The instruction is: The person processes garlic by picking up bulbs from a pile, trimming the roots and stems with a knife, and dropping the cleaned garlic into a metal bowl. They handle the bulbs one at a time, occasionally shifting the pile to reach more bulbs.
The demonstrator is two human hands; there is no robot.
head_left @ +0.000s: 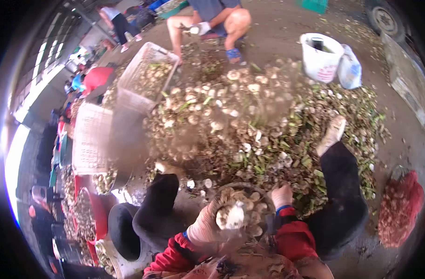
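Note:
My left hand (pixel 204 228), in a pale work glove, grips a whitish bulb (pixel 231 216) held over a round basket (pixel 263 197) filled with more trimmed bulbs. My right hand (pixel 282 195), also gloved, rests on the basket's right rim. Both sleeves are red. My dark-trousered legs spread to either side of the basket, the right foot (pixel 332 134) reaching into a big heap of bulbs, roots and green scraps (pixel 249 121) on the floor ahead.
Two white plastic crates (pixel 142 74) stand at the heap's left. A white bucket (pixel 320 56) and bag sit far right. A red mesh sack (pixel 401 209) lies at right. Another person (pixel 212 23) squats beyond the heap; more people work along the left.

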